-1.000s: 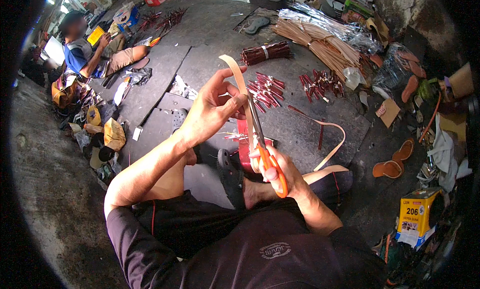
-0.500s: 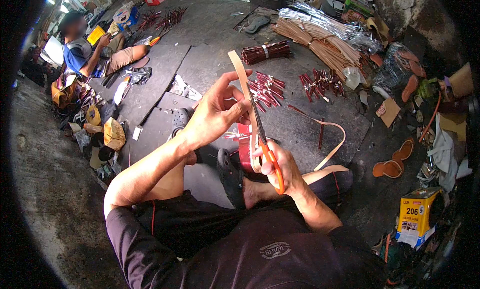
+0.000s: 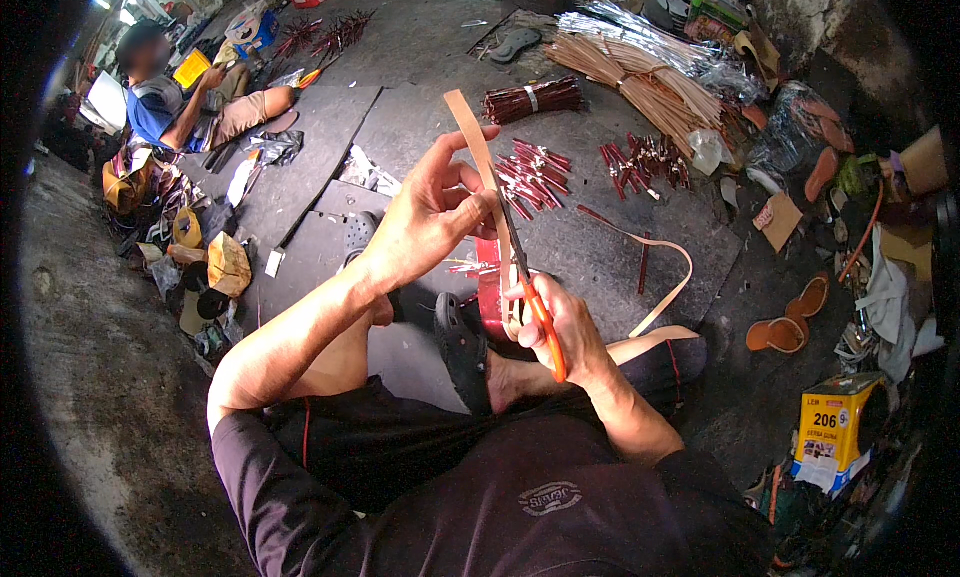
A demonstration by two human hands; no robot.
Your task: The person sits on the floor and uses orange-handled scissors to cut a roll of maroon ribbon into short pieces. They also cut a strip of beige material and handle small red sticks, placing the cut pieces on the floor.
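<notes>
My left hand (image 3: 440,212) pinches a tan strip (image 3: 466,122) whose free end sticks up above the fingers. Orange-handled scissors (image 3: 546,332) are in my right hand (image 3: 565,327), their dark blades pointing up along the strip toward my left fingertips. The strip hangs down beside the blades to my right fingers. Behind it, a dark red piece (image 3: 489,295) stands near my clog (image 3: 458,352). A long thin strip, dark red at one end and tan along the rest (image 3: 685,267), curls on the floor to the right.
Small dark red strap bundles (image 3: 535,177) lie ahead, with a tied bundle (image 3: 532,100) beyond. A large heap of tan strips (image 3: 635,87) is farther right. Orange sandals (image 3: 790,322) and a yellow can (image 3: 838,427) are at right. A co-worker (image 3: 170,102) sits far left.
The strip's upper end has shifted slightly left and up. My left hand and the scissors have moved only a little.
</notes>
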